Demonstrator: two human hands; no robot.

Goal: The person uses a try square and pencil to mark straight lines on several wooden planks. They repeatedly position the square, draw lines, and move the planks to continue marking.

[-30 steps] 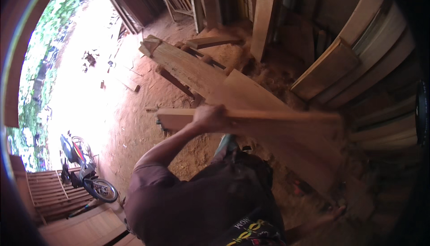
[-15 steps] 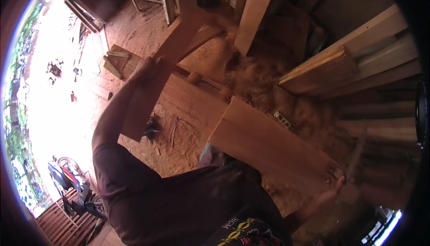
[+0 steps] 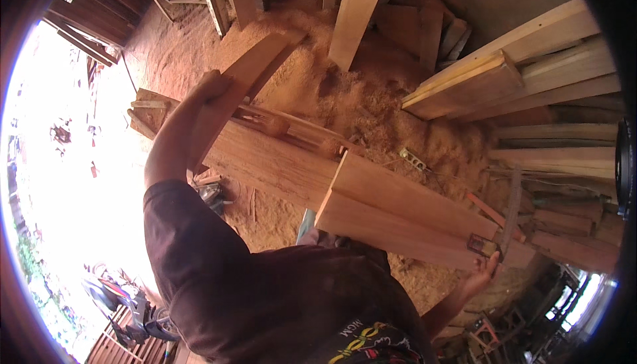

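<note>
My left hand (image 3: 215, 85), at the end of an outstretched arm, grips the edge of a long reddish wooden plank (image 3: 249, 65). The plank slants over the far left part of a long wooden bench (image 3: 279, 158). On the bench's right part lie wide smooth boards (image 3: 391, 208), one overlapping another. At their right end, my right hand (image 3: 486, 270) has its fingers curled at the edge of a dark-framed tool (image 3: 483, 244); its exact kind is unclear. A thin grey strip (image 3: 512, 205) runs up beside that tool, and whether they join cannot be told.
Sawdust (image 3: 318, 52) covers the ground. Leaning boards (image 3: 361, 16) stand at the back, and stacked timber (image 3: 504, 85) fills the right side. A small pale level-like bar (image 3: 413, 159) lies beyond the bench. A motorcycle (image 3: 136, 311) stands at the lower left.
The plank in my left hand has tilted and its far end has come down. My right hand stays by the dark-framed tool. The whole view has shifted slightly.
</note>
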